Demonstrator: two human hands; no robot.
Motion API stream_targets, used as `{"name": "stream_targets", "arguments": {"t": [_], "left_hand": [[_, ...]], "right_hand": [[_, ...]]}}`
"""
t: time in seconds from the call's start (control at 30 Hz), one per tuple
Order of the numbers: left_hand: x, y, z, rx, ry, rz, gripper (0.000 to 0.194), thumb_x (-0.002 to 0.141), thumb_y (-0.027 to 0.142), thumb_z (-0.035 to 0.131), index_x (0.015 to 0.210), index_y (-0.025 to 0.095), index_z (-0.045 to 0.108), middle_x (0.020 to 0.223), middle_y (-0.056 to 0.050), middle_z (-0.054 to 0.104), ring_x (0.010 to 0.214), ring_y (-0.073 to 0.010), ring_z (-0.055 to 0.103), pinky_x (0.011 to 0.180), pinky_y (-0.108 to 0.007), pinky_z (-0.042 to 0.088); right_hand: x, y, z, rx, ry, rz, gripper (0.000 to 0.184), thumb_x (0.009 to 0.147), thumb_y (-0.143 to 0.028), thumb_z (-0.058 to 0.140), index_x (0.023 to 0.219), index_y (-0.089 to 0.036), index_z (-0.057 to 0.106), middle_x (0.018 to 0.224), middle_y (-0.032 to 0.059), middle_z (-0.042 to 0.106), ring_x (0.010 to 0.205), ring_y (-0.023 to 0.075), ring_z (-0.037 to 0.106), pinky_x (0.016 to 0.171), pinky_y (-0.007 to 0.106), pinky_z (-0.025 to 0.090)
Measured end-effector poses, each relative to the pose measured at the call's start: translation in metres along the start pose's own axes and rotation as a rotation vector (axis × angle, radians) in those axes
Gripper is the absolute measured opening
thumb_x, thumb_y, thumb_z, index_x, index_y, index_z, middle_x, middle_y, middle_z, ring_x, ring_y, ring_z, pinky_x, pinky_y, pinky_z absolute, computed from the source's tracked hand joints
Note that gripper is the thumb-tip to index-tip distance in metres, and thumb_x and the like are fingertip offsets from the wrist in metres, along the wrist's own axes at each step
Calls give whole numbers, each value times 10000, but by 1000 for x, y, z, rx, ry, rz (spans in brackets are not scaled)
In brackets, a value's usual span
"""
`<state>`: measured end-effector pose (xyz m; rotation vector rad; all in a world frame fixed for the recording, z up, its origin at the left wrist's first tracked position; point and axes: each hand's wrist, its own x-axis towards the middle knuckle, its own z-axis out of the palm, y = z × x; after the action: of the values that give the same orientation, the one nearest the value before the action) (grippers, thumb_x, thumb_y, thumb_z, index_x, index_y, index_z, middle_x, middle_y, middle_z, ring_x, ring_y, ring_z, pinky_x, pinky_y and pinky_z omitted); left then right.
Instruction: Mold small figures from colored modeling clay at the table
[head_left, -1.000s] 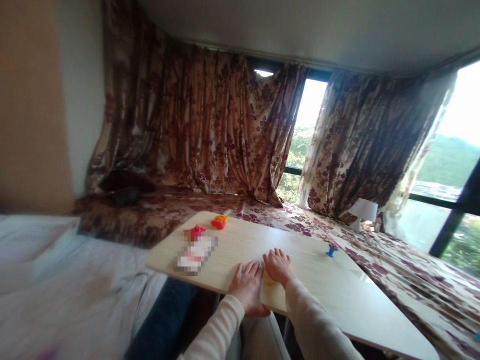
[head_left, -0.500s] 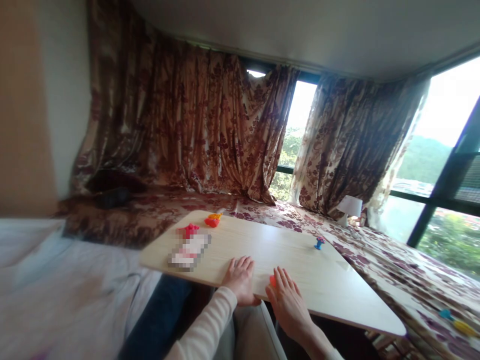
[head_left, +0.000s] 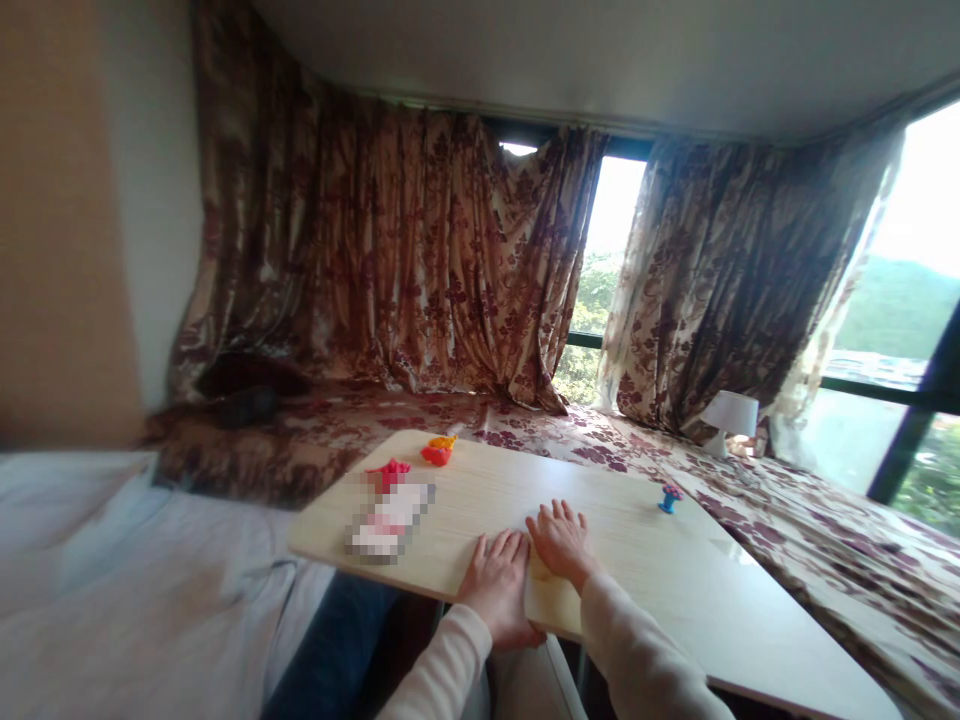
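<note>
Table (head_left: 675,570), pale and wood-grained, stands right before the person, with both hands at its near edge. The left hand (head_left: 495,578) lies back up across that edge, fingers stretched forward and close together, gripping nothing that shows. Just beside it, the right hand (head_left: 564,540) is palm down on the top, opened out with its fingers a little apart; it too has no visible hold on anything, though what may lie beneath either palm cannot be told. A yellowish patch (head_left: 546,578) shows on the top between the two hands.

Farther left on the table lies a blurred-out oblong (head_left: 394,520), with a pink toy (head_left: 391,472) by its far end and a red-orange and yellow toy (head_left: 437,453) near the far left corner. Toward the far right edge, well apart from these, stands a small blue toy (head_left: 669,499) with a pinkish top.

Past the table runs a ledge (head_left: 540,430) under flowered cloth, bearing a white lamp (head_left: 733,414) on the right. Flowered curtains (head_left: 420,260) hang behind, parted at a window (head_left: 611,220). A white sheet (head_left: 180,590) spreads at left.
</note>
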<state>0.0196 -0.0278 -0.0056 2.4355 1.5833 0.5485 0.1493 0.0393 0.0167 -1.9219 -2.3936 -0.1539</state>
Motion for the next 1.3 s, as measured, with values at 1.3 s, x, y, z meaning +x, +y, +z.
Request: {"name": "stream_targets", "arguments": {"t": [1.3], "left_hand": [[8,-10,12,113,1,13,1004,494,577,573,1358,139,311,1446,-115,302,1335,-261,217,1095,-450,119]], "right_hand": [[-82,62,1,441,207,-272,416,775,-184,437,1158,-113,582,1173,105,609,1103,200,532,972,297,380]]}}
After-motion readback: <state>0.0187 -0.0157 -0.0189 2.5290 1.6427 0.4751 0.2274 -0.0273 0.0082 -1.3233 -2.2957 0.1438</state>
